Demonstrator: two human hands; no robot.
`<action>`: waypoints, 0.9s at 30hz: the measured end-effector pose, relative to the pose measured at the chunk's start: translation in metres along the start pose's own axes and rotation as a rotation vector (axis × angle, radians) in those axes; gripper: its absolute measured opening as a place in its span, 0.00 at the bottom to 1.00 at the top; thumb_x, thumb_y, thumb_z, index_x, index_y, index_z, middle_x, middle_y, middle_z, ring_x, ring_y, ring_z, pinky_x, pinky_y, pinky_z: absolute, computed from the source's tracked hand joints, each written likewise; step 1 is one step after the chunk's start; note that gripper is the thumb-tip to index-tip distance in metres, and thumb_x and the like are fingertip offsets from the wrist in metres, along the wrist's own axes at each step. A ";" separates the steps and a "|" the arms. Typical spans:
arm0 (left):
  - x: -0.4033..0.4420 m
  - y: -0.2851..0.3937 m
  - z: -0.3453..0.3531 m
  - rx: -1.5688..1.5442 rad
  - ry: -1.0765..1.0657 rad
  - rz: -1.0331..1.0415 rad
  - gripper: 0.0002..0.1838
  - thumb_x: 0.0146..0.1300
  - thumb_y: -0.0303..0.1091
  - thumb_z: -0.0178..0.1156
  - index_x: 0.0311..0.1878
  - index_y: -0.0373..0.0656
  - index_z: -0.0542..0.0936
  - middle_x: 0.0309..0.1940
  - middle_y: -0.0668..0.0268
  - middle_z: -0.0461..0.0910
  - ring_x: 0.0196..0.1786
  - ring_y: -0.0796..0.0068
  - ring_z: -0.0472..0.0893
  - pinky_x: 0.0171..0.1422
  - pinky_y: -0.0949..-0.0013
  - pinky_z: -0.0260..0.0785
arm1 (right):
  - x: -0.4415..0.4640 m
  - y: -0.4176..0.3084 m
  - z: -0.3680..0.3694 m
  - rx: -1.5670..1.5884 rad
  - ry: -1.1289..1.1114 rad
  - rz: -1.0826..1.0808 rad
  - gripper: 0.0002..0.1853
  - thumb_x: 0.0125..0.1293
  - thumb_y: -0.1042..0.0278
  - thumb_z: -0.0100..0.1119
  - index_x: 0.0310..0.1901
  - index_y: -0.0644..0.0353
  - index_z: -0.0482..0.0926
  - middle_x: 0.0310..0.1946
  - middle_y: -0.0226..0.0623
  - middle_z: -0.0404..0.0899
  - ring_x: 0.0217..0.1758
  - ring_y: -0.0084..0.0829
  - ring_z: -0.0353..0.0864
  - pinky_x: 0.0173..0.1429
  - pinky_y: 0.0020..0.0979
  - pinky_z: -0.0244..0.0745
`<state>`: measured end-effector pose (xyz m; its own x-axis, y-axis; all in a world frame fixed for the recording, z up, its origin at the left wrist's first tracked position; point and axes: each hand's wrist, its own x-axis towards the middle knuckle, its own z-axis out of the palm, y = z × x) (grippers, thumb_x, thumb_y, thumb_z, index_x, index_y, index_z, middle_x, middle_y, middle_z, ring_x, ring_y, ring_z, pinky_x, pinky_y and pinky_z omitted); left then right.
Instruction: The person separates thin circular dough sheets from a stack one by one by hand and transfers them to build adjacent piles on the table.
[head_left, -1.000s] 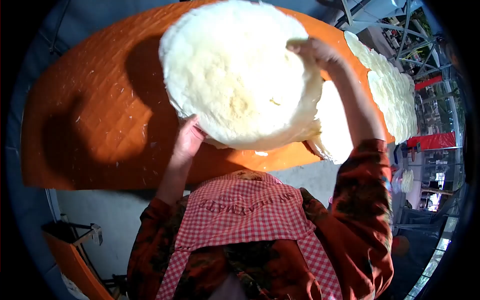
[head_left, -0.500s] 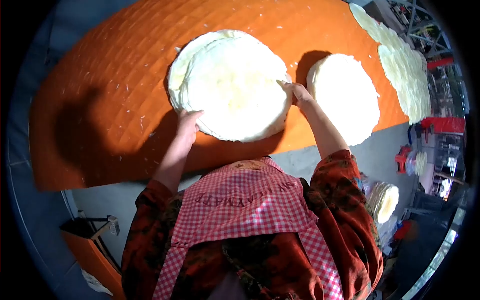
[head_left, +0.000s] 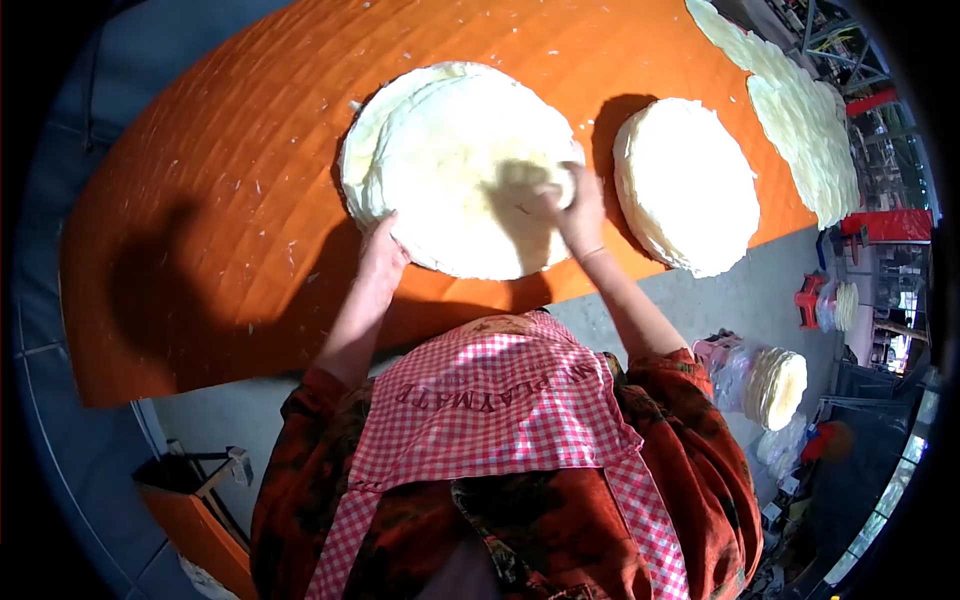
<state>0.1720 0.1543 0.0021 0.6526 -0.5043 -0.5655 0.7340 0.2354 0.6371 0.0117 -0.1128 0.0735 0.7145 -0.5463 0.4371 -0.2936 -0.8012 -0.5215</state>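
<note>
A pile of large round white sheets (head_left: 460, 150) lies on the orange quilted table cover (head_left: 250, 130). At its near left edge my left hand (head_left: 381, 254) rests, fingers hidden under or against the rim and the thumb on top. My right hand (head_left: 577, 208) is over the near right part of the pile, casting a shadow on it; its fingers are curled and slightly blurred, and whether they pinch a sheet is unclear. To the right of it stands a second, separate white round stack (head_left: 686, 187).
Overlapping pale sheets (head_left: 803, 130) cover the table's far right end. Beyond the near edge, on the floor side at right, are another round stack (head_left: 776, 388) and a red stool (head_left: 810, 300). An orange-sided box (head_left: 200, 530) is at lower left.
The large round layer held up earlier has come down onto the pile. Since then my right hand has moved from the right rim inward over the top; my left hand stays at the left edge.
</note>
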 end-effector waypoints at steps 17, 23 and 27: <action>-0.021 0.023 0.034 0.083 -0.026 -0.005 0.16 0.58 0.28 0.61 0.50 0.43 0.71 0.40 0.65 0.76 0.41 0.74 0.77 0.37 0.71 0.74 | -0.041 -0.102 0.065 -0.025 -0.448 -0.495 0.21 0.42 0.66 0.64 0.41 0.63 0.76 0.43 0.40 0.76 0.50 0.40 0.74 0.50 0.41 0.70; -0.013 0.025 0.048 -0.021 -0.005 0.070 0.29 0.52 0.17 0.55 0.60 0.37 0.64 0.53 0.56 0.71 0.54 0.61 0.75 0.51 0.58 0.75 | -0.069 -0.099 -0.016 0.266 -0.542 -0.326 0.15 0.54 0.59 0.66 0.33 0.65 0.79 0.32 0.43 0.78 0.37 0.40 0.77 0.45 0.39 0.72; -0.025 0.038 0.072 -0.073 0.017 0.006 0.18 0.57 0.22 0.55 0.52 0.33 0.71 0.46 0.57 0.75 0.48 0.62 0.77 0.45 0.61 0.75 | -0.125 -0.040 -0.023 1.466 -0.829 1.142 0.18 0.64 0.49 0.58 0.42 0.58 0.77 0.43 0.42 0.80 0.50 0.38 0.79 0.56 0.36 0.73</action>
<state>0.1700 0.1161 0.0779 0.6599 -0.4889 -0.5705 0.7412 0.2991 0.6010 -0.0806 -0.0182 0.0564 0.7977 0.0040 -0.6030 -0.4020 0.7489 -0.5268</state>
